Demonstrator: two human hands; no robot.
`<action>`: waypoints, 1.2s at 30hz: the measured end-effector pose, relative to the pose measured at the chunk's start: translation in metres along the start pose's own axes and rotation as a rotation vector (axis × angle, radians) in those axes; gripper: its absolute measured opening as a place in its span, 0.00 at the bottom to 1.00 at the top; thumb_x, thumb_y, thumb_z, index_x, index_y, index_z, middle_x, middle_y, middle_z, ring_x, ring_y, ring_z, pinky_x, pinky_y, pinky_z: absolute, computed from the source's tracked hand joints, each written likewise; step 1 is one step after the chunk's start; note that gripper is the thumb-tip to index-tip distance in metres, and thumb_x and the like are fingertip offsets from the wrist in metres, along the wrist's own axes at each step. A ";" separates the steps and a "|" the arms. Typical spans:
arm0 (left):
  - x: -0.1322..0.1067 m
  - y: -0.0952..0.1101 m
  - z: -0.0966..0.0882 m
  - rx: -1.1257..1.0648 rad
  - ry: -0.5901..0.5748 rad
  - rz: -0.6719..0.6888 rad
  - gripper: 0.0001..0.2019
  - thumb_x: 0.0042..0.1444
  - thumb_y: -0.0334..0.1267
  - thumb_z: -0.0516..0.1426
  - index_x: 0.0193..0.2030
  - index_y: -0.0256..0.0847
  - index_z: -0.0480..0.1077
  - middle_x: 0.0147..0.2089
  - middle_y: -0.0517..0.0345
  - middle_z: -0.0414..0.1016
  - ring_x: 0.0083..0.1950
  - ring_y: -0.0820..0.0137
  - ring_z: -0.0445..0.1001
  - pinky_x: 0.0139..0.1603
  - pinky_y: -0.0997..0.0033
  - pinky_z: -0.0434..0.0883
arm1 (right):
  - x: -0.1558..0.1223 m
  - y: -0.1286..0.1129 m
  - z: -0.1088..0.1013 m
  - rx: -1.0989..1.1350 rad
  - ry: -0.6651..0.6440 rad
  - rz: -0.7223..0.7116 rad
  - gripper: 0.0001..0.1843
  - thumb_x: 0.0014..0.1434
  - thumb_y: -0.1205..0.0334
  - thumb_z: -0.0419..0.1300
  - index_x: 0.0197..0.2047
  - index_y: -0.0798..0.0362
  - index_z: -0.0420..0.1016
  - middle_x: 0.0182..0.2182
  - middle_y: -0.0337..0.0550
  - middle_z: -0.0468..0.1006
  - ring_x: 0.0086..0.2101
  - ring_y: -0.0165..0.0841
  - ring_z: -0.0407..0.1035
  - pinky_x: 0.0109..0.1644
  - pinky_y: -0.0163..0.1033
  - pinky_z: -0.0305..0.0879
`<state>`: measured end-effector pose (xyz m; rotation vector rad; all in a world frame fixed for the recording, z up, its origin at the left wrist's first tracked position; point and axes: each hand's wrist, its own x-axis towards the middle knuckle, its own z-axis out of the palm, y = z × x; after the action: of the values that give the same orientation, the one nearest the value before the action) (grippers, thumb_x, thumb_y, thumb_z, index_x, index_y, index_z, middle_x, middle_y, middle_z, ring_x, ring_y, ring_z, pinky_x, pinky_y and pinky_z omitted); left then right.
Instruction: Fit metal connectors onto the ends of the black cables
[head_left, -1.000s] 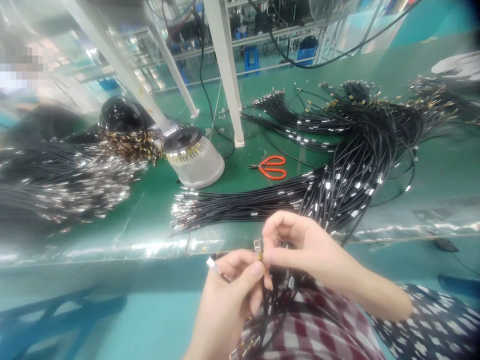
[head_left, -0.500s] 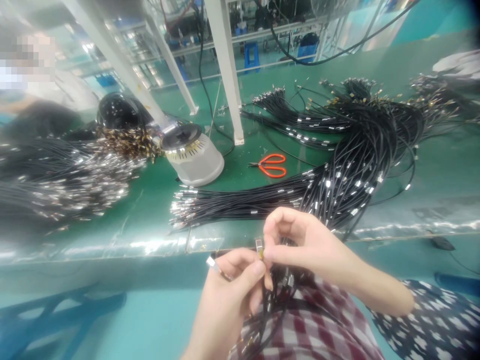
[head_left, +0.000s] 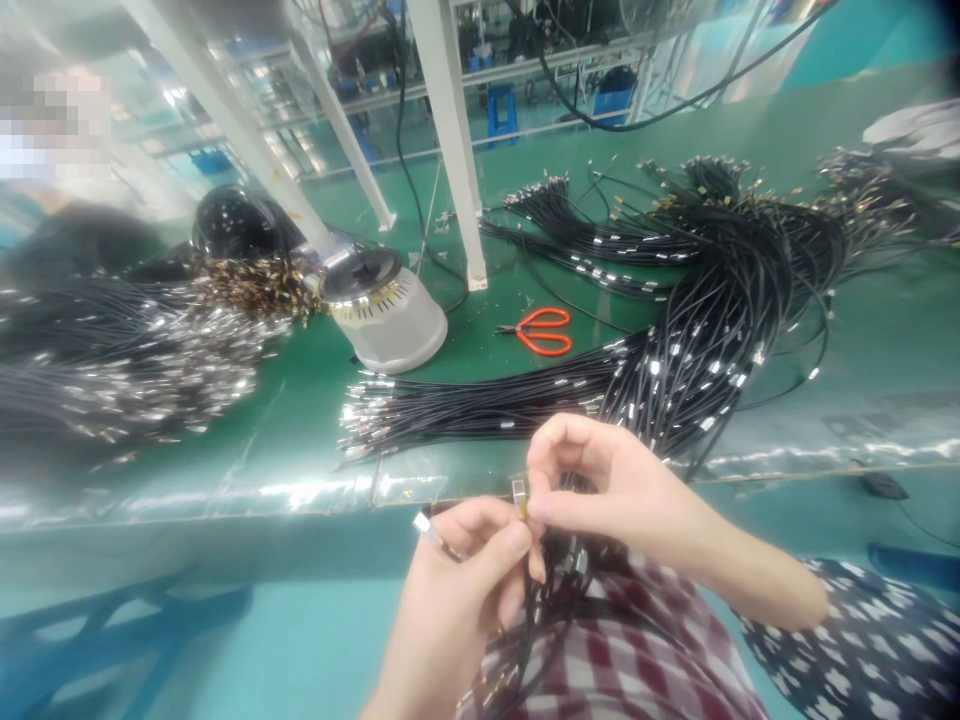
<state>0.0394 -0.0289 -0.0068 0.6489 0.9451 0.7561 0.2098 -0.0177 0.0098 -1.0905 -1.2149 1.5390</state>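
Observation:
My left hand is closed, its thumb and forefinger pinching a cable's small metal connector that stands upright with a yellowish part at its base. Another silvery connector sticks out on the left side of that hand, behind the fingers. My right hand meets the left at the upright connector, thumb and forefinger pressed together beside it. What exactly the right fingertips grip is hidden. Below both hands, black cables with metal ends lie over my checked clothing.
A thick bundle of black cables lies along the green bench. Orange-handled snips rest behind it, beside a grey-white round device. More cable piles stand left. White posts rise from the bench.

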 end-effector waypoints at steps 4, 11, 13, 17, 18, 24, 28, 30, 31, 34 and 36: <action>0.000 0.000 -0.001 0.003 -0.007 -0.007 0.10 0.49 0.38 0.66 0.24 0.35 0.73 0.20 0.60 0.73 0.14 0.84 0.59 0.16 0.83 0.53 | 0.000 -0.001 0.000 -0.007 -0.012 -0.025 0.11 0.50 0.74 0.65 0.32 0.53 0.67 0.26 0.34 0.73 0.30 0.28 0.66 0.37 0.35 0.64; 0.001 0.000 -0.002 0.025 -0.006 -0.001 0.10 0.49 0.38 0.66 0.24 0.35 0.73 0.20 0.60 0.73 0.14 0.84 0.59 0.16 0.83 0.52 | 0.002 0.000 0.000 -0.003 -0.010 -0.020 0.11 0.50 0.74 0.65 0.33 0.54 0.67 0.26 0.35 0.73 0.29 0.27 0.66 0.37 0.35 0.64; 0.000 0.000 -0.002 0.025 -0.006 -0.004 0.10 0.49 0.38 0.66 0.24 0.35 0.73 0.20 0.59 0.74 0.14 0.84 0.59 0.16 0.83 0.52 | 0.001 0.000 -0.001 0.003 -0.013 -0.018 0.11 0.50 0.73 0.66 0.33 0.54 0.67 0.26 0.34 0.73 0.29 0.27 0.66 0.37 0.35 0.64; -0.001 0.000 -0.002 0.018 -0.004 -0.008 0.11 0.49 0.38 0.66 0.24 0.35 0.73 0.20 0.59 0.74 0.14 0.84 0.59 0.16 0.83 0.52 | 0.001 0.000 -0.001 0.004 -0.023 -0.012 0.12 0.50 0.71 0.66 0.33 0.54 0.66 0.25 0.34 0.73 0.29 0.27 0.66 0.37 0.35 0.64; 0.000 0.000 -0.002 0.019 -0.004 -0.008 0.11 0.48 0.38 0.66 0.23 0.35 0.73 0.20 0.59 0.74 0.14 0.84 0.59 0.16 0.83 0.52 | 0.001 0.000 -0.002 0.003 -0.024 -0.013 0.12 0.50 0.71 0.67 0.33 0.54 0.66 0.25 0.34 0.73 0.29 0.27 0.66 0.37 0.35 0.64; 0.001 0.000 -0.002 0.028 0.001 -0.019 0.11 0.48 0.38 0.67 0.24 0.35 0.73 0.20 0.59 0.74 0.14 0.84 0.59 0.16 0.82 0.52 | 0.001 0.001 -0.002 -0.004 -0.031 -0.018 0.12 0.51 0.70 0.67 0.33 0.54 0.66 0.26 0.35 0.73 0.29 0.27 0.66 0.37 0.35 0.65; 0.001 0.000 -0.002 0.030 0.003 -0.015 0.11 0.47 0.39 0.67 0.24 0.35 0.73 0.21 0.59 0.74 0.14 0.84 0.59 0.16 0.82 0.51 | 0.001 0.002 -0.002 -0.003 -0.030 -0.015 0.12 0.51 0.70 0.66 0.34 0.54 0.66 0.26 0.35 0.73 0.29 0.28 0.66 0.38 0.36 0.65; 0.000 0.000 -0.001 0.030 -0.002 -0.015 0.11 0.48 0.39 0.67 0.24 0.35 0.73 0.21 0.58 0.74 0.14 0.84 0.59 0.16 0.82 0.51 | 0.001 0.002 -0.001 -0.021 -0.018 -0.010 0.12 0.51 0.71 0.66 0.34 0.54 0.66 0.26 0.35 0.73 0.29 0.28 0.67 0.38 0.36 0.65; 0.000 0.000 -0.001 0.027 -0.004 -0.014 0.11 0.48 0.39 0.67 0.24 0.35 0.73 0.21 0.58 0.74 0.14 0.84 0.59 0.16 0.82 0.51 | 0.001 0.001 -0.001 -0.032 -0.009 -0.007 0.11 0.51 0.72 0.65 0.33 0.53 0.66 0.25 0.35 0.73 0.29 0.28 0.67 0.38 0.36 0.65; 0.000 -0.002 -0.002 0.015 -0.014 -0.005 0.09 0.49 0.38 0.66 0.26 0.36 0.73 0.21 0.59 0.75 0.14 0.84 0.60 0.16 0.82 0.52 | 0.001 0.000 0.001 -0.057 0.012 0.001 0.11 0.50 0.74 0.64 0.33 0.53 0.66 0.25 0.34 0.73 0.29 0.28 0.66 0.39 0.36 0.65; 0.000 -0.002 -0.002 0.011 -0.016 0.002 0.09 0.49 0.38 0.66 0.27 0.37 0.73 0.21 0.59 0.75 0.14 0.83 0.60 0.16 0.82 0.52 | 0.001 0.000 0.002 -0.067 0.027 0.006 0.11 0.50 0.75 0.63 0.32 0.53 0.66 0.25 0.34 0.73 0.29 0.28 0.66 0.39 0.36 0.64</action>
<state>0.0383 -0.0301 -0.0092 0.6649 0.9343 0.7471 0.2078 -0.0172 0.0103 -1.1556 -1.2534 1.4924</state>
